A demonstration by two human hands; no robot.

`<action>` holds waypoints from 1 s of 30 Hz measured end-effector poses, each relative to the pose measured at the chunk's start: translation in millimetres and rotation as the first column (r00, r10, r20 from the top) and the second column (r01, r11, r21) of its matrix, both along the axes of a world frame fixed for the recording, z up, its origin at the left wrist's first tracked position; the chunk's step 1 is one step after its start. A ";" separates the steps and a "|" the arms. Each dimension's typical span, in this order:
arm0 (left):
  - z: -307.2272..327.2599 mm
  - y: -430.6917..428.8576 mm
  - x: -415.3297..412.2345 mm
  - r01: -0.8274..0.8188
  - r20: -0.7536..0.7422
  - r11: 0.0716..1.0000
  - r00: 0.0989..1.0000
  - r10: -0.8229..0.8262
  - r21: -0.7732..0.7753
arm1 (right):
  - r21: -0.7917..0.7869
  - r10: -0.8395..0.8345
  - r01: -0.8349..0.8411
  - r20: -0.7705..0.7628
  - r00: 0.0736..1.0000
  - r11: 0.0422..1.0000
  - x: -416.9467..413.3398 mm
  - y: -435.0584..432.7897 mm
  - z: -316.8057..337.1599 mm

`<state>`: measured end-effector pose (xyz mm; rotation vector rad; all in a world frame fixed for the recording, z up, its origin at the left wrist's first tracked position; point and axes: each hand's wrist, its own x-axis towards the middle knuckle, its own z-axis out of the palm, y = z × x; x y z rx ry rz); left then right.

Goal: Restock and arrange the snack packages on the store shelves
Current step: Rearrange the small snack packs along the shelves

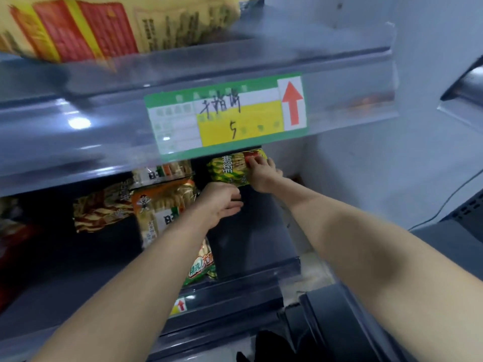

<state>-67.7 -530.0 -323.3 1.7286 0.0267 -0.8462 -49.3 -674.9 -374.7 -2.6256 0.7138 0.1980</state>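
A green-and-yellow snack package lies deep on the lower shelf, under the shelf rail above. My right hand holds its right end, fingers laid over the red corner. My left hand is just below the package's lower left edge with its fingers curled; whether it touches the package is unclear. Left of it stand orange rice-cracker packages and a brown-striped package. A green-labelled package lies near the shelf front.
A clear price rail with a green-and-yellow tag and red arrow crosses just above my hands. Large yellow-and-red bags sit on the shelf above. A red package shows at far left. A grey wall stands to the right.
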 end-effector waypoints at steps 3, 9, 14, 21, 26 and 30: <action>-8.4 -0.3 5.2 -0.040 -0.038 0.999 0.999 0.040 0.001 | -0.141 0.017 -0.013 0.030 0.999 0.990 -6.2 1.4 -6.0; -19.2 -5.9 15.9 -0.099 -0.052 0.995 0.994 0.100 0.010 | -0.256 0.026 -0.007 0.069 0.997 0.967 5.5 -1.3 8.7; -19.2 -6.8 15.6 -0.081 -0.065 0.997 0.994 0.082 0.014 | 0.260 -0.085 0.061 0.082 0.993 0.964 -1.3 0.3 4.6; -5.8 9.1 0.1 -0.057 0.014 0.994 0.998 0.056 0.096 | 0.464 -0.205 0.142 0.090 0.975 0.875 -45.5 21.7 7.0; 14.0 37.3 -35.8 -0.031 0.043 1.000 0.999 0.031 0.002 | 0.581 -0.378 0.181 0.238 0.895 0.794 -95.4 57.7 27.1; 34.8 73.8 -73.7 0.017 0.098 0.999 0.995 -0.012 -0.050 | 0.596 -0.443 0.196 0.300 0.845 0.778 -144.3 102.4 59.5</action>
